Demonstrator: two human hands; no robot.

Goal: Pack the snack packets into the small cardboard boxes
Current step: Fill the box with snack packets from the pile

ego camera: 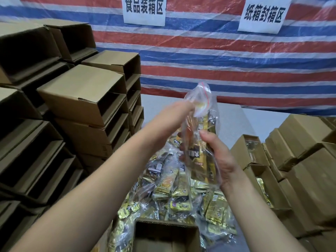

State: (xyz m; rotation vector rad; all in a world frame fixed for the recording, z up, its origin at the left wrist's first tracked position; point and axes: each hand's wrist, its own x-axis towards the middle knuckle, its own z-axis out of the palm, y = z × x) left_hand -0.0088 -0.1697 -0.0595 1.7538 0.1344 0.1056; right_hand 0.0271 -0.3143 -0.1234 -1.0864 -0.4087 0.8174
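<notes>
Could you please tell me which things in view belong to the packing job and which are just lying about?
In the job:
- clear bag of packets, held in the right hand, left hand at its top
- pile of snack packets
- open box

Just there:
- stacked empty boxes
- striped tarp
- paper signs

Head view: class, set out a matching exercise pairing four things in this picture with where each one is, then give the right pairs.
Things:
1. clear bag
2. open box
3. empty boxes
4. packet pile

Places:
A. stacked at the left
B. on the table, behind the open box
C. held up by both hands
D. at the bottom middle, nearest the camera

Pairs: 1-C, 2-D, 3-A, 4-B
</notes>
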